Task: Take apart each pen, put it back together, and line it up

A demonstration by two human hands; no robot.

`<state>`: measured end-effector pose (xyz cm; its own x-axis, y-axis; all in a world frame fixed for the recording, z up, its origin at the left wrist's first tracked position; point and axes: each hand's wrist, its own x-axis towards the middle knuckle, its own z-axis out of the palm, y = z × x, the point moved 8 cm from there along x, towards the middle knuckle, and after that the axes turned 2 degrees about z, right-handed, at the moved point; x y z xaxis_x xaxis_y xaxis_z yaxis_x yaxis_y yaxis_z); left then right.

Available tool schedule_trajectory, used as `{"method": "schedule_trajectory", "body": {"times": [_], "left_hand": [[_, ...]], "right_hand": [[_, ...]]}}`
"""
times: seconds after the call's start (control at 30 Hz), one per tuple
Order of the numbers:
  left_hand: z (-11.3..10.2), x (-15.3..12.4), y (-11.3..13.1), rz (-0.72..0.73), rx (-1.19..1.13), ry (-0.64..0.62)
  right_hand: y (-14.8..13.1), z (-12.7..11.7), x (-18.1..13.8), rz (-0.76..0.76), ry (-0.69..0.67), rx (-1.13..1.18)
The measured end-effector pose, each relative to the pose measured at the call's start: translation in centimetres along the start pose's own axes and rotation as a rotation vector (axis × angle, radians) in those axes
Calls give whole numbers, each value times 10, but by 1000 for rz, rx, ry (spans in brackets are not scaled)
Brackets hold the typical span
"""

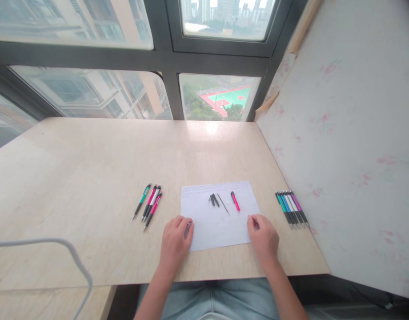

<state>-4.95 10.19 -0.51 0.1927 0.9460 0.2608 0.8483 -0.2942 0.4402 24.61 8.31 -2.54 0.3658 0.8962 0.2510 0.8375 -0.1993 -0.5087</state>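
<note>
A sheet of white paper (218, 231) lies flat before me, with lines of writing along its far edge. My left hand (177, 235) rests over its left edge, fingers loosely curled and closed. At the right edge sits my right hand (262, 235), also curled, thumb against the index finger. Nothing shows in either hand. Pen parts lie apart on the sheet: two short black pieces (214, 200), a thin dark refill (223, 204) and a pink barrel with a black end (235, 201). Tiny bits near them are too small to name.
Several click pens (152, 206) in green, pink and white lie left of the paper. A neat row of several more pens (291, 209) lies at the right, by the patterned wall (351, 155). A white cable (71, 249) loops at the left front. Windows stand behind the table (101, 164).
</note>
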Motion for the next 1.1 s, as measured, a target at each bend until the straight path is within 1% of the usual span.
{"method": "schedule_trajectory", "body": {"times": [0.27, 0.5, 0.6, 0.7, 0.77, 0.87, 0.93, 1.0, 1.07, 1.1], "left_hand": [[-1, -2, -2, -47, -31, 2], [0, 0, 0, -41, -14, -11], [0, 1, 1, -31, -9, -8], [0, 2, 1, -22, -15, -6], [-1, 2, 2, -22, -18, -6], [-3, 2, 1, -22, -37, 11], [-7, 0, 2, -28, -97, 41], [-11, -3, 3, -74, -211, 80], [-9, -6, 4, -190, -401, 105], [-4, -8, 6, -271, -532, 94]], "right_hand": [[0, -2, 0, 19, -23, 5], [4, -2, 2, 33, -27, 58], [3, -3, 1, 23, -8, 35], [-10, 1, 3, -36, 21, -31], [-24, 9, 8, -89, 15, -78], [-39, 22, 19, -97, -11, -140], [-43, 22, 25, -56, 2, -82], [-44, 17, 26, -16, 24, 67], [-51, 11, 20, -29, -3, 277], [-58, 9, 15, -68, -49, 387]]}}
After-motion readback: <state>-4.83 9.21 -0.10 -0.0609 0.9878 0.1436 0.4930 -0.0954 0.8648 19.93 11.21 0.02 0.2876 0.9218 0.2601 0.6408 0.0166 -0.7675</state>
